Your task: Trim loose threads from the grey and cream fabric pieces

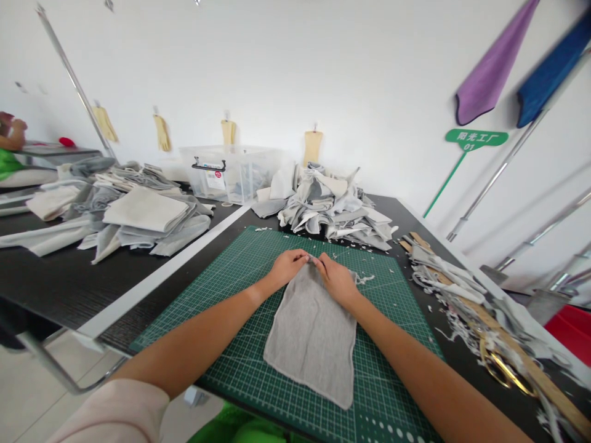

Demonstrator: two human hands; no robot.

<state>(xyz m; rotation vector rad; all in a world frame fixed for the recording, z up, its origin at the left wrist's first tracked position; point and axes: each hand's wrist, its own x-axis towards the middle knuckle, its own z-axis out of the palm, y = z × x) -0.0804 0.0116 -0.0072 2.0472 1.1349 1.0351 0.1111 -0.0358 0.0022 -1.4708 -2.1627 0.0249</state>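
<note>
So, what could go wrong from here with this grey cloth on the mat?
The grey cloth is gathered at its top edge between the left hand and right hand, so it might slip or bunch. Loose white scraps on the green cutting mat could get caught under it. The gold-coloured scissors sit among offcuts, so they may be easy to miss.

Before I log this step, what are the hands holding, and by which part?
The left hand and right hand both pinch a grey cloth, side by side at the middle of its far edge.
</note>
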